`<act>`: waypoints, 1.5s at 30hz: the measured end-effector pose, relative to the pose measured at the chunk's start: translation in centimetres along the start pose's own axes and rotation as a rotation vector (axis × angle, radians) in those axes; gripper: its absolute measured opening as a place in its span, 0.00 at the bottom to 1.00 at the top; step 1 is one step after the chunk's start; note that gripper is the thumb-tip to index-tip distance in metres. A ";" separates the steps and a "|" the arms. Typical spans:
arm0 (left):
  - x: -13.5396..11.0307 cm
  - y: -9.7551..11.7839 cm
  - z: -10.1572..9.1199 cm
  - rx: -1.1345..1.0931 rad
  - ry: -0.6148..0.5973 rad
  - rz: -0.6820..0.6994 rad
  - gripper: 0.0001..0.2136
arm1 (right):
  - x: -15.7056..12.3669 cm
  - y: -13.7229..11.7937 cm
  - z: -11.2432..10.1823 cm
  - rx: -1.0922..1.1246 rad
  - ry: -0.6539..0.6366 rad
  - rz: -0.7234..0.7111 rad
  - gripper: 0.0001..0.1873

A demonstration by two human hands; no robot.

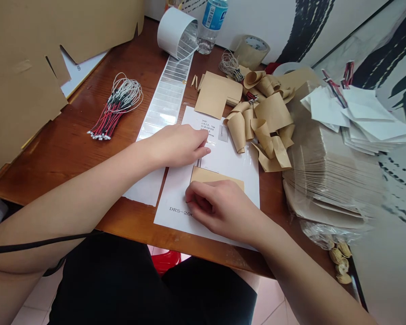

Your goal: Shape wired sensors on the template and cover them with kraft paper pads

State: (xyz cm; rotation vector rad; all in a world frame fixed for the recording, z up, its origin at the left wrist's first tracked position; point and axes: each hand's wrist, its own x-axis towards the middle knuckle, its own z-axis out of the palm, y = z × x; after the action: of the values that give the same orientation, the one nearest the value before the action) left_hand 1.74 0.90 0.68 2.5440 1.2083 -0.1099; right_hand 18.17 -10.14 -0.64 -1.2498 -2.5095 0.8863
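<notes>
My left hand [181,145] reaches over a printed white sheet [169,189], fingers bent together and pointing right, close to the small printed lines. Thin dark lines, perhaps a wire, run from under it towards a flat brown paper piece [219,175]. Curled over the lower edge of that paper is my right hand [223,205], its thumb and fingertips drawn together. What either hand pinches is hidden or too small to make out. Left of the sheet lies a long strip of silvery labels [162,101], unrolling from a white roll [176,31].
Bundled red, black and white wires [115,108] lie at left. Behind the sheet are stacked brown cards [216,92], curled brown papers [264,126], packing tape [252,49] and a water bottle [213,22]. A plastic-wrapped stack [325,171] carries white slips [362,113]. Cardboard [37,67] stands left.
</notes>
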 end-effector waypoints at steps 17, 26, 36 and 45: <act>-0.1 0.1 -0.2 0.001 -0.001 0.012 0.20 | 0.0 -0.2 -0.1 0.015 -0.003 0.028 0.06; -0.1 0.1 -0.1 -0.015 -0.014 0.005 0.20 | 0.0 0.1 0.0 0.028 0.011 0.000 0.07; -0.1 0.2 -0.2 -0.013 -0.012 -0.006 0.20 | 0.0 -0.1 0.2 0.001 0.034 0.036 0.05; -0.1 0.1 -0.2 -0.009 -0.010 -0.004 0.20 | 0.2 -0.2 0.8 -0.021 0.079 0.087 0.06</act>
State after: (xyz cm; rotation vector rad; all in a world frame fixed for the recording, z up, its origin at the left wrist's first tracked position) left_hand 1.77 0.81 0.89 2.5299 1.2079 -0.1179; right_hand 17.60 -10.43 -1.15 -1.3818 -2.4267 0.8141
